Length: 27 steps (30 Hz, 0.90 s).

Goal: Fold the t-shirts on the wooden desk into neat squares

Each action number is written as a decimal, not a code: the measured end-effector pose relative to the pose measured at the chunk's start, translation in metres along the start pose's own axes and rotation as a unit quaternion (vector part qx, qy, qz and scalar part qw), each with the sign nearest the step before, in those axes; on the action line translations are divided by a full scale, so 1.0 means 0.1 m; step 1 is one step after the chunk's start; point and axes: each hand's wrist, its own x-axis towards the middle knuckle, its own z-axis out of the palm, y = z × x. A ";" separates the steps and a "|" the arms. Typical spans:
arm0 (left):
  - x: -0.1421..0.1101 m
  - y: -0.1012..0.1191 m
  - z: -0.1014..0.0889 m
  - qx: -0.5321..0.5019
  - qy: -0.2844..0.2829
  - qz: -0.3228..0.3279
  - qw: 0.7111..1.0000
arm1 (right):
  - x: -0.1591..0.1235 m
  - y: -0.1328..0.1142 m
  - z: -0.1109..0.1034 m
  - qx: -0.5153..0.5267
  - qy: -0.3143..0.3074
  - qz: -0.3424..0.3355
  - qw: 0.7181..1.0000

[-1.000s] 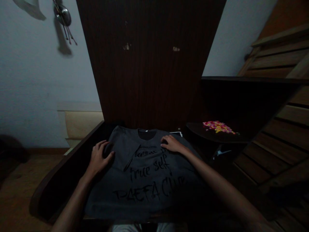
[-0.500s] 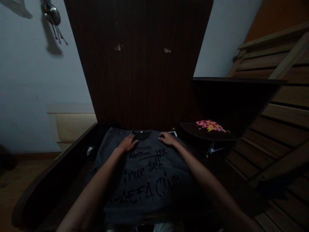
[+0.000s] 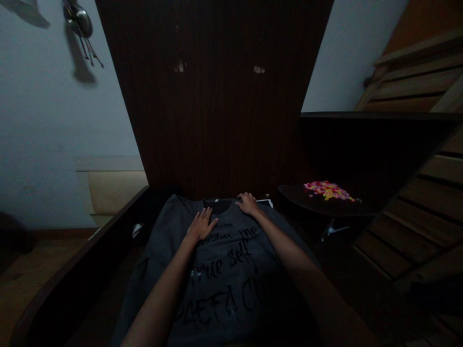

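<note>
Grey printed shirt (image 3: pixel 222 284) lies face-up on dark tabletop (image 3: pixel 103 294), collar (image 3: pixel 218 207) at far end. Left hand (image 3: pixel 201 224) spread on shirt beside collar; right hand (image 3: pixel 249 204) curled at its other side, cannot tell if pinching.

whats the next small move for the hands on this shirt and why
Perhaps slide the left hand up beside the neckline, level with the right hand: the right is near the top of the grey shirt, while the left lies lower, fingers spread, partly covering the lettering.
</note>
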 end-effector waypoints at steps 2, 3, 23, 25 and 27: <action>0.00 0.02 -0.02 -0.007 -0.012 -0.007 1.000 | -0.06 0.01 -0.05 -0.009 0.001 -0.013 1.000; -0.01 0.03 -0.02 -0.010 -0.017 -0.010 1.000 | -0.10 0.03 -0.09 -0.009 -0.002 -0.024 1.000; -1.64 0.27 -0.75 0.096 0.251 -0.053 0.962 | -2.58 0.65 -0.87 0.110 -0.040 0.035 0.993; -1.99 0.06 -0.70 0.141 0.246 -0.129 0.950 | -2.78 0.70 -0.79 0.089 -0.055 0.067 0.992; -2.28 -0.12 -0.64 0.175 0.220 -0.158 0.947 | -2.90 0.73 -0.74 0.081 -0.057 0.087 0.991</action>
